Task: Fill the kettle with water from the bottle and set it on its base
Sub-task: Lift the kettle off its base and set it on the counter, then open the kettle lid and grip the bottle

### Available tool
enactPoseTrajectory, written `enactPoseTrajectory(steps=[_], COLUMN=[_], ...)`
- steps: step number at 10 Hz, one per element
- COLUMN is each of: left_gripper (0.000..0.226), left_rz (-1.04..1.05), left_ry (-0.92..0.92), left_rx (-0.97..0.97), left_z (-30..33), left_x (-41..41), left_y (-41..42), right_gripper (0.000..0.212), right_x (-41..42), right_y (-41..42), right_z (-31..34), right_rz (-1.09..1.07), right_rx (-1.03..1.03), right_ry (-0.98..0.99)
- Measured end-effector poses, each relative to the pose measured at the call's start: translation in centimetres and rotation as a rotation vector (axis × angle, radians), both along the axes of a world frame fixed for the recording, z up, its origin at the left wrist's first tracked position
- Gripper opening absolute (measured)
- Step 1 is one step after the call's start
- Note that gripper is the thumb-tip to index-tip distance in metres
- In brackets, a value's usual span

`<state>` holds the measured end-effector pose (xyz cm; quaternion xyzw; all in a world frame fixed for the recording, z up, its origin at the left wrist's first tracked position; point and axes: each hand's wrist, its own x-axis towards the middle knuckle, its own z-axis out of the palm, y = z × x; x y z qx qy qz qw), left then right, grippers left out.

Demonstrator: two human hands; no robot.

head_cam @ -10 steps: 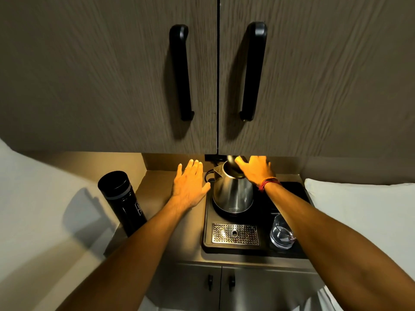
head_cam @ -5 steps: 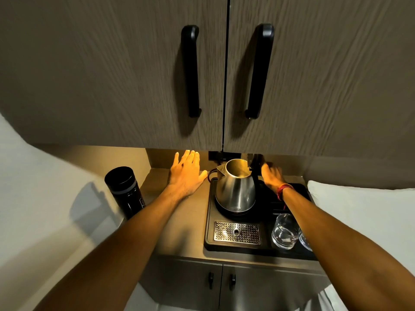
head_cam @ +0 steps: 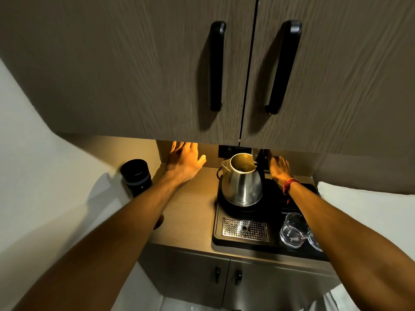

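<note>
A steel kettle [head_cam: 242, 185] stands on its round black base [head_cam: 224, 206] at the back of a black tray. Its mouth is uncovered and its black lid stands raised at the rear right. My right hand [head_cam: 278, 168], with a red thread at the wrist, lies just right of the raised lid and handle, fingers loose and holding nothing. My left hand [head_cam: 185, 162] hovers open to the left of the kettle, fingers spread, its tips hidden under the cabinet edge. A black bottle [head_cam: 137, 176] with its cap on stands at the counter's far left, apart from both hands.
The black tray [head_cam: 216, 237] also holds a metal drip grate [head_cam: 244, 228] and clear glasses [head_cam: 293, 230] under my right forearm. A wall cabinet [head_cam: 157, 75] with two black handles overhangs the counter low. White bedding [head_cam: 370, 209] lies to the right.
My right hand has left the kettle's mouth and moved to its rear right, leaving the lid raised. My left hand has reached farther back under the cabinet.
</note>
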<state>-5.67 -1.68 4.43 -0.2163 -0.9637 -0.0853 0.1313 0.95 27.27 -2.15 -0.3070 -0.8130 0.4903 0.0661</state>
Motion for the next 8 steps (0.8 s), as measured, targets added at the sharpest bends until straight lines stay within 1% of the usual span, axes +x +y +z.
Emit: enactPoseTrajectory(steps=[1, 2, 3, 4, 5, 6, 7, 8], left_gripper=[0.043, 0.036, 0.033, 0.036, 0.045, 0.047, 0.059, 0.067], left_rz=[0.071, 0.118, 0.137, 0.149, 0.104, 0.211, 0.198, 0.18], left_ry=[0.047, 0.076, 0.185, 0.151, 0.019, 0.118, 0.086, -0.027], left_rx=[0.068, 0.193, 0.182, 0.212, 0.3, 0.09, -0.167, -0.144], left_z=[1.1, 1.8, 2.8, 3.1, 2.7, 2.5, 2.2, 2.1], left_x=[0.1, -0.1, -0.6, -0.7, -1.3, -1.7, -1.8, -1.9], left_y=[-0.7, -1.5, -3.7, -5.8, -9.4, -11.4, -14.1, -15.8], right_gripper=[0.056, 0.062, 0.057, 0.052, 0.03, 0.042, 0.05, 0.054], right_x=[-0.9, -2.1, -3.5, -4.5, -5.2, -6.5, -7.5, -8.0], right_y=[-2.1, -4.5, -8.3, -9.0, -11.7, -13.5, -16.7, -16.9], right_z=[1.4, 3.1, 3.7, 1.1, -1.2, -1.7, -1.1, -2.4], right_rz=[-0.026, 0.009, 0.055, 0.094, 0.163, 0.172, 0.243, 0.287], right_rx=[-0.018, 0.029, 0.016, -0.024, -0.183, -0.14, 0.045, 0.114], right_ry=[0.105, 0.178, 0.219, 0.144, -0.039, 0.047, 0.062, 0.012])
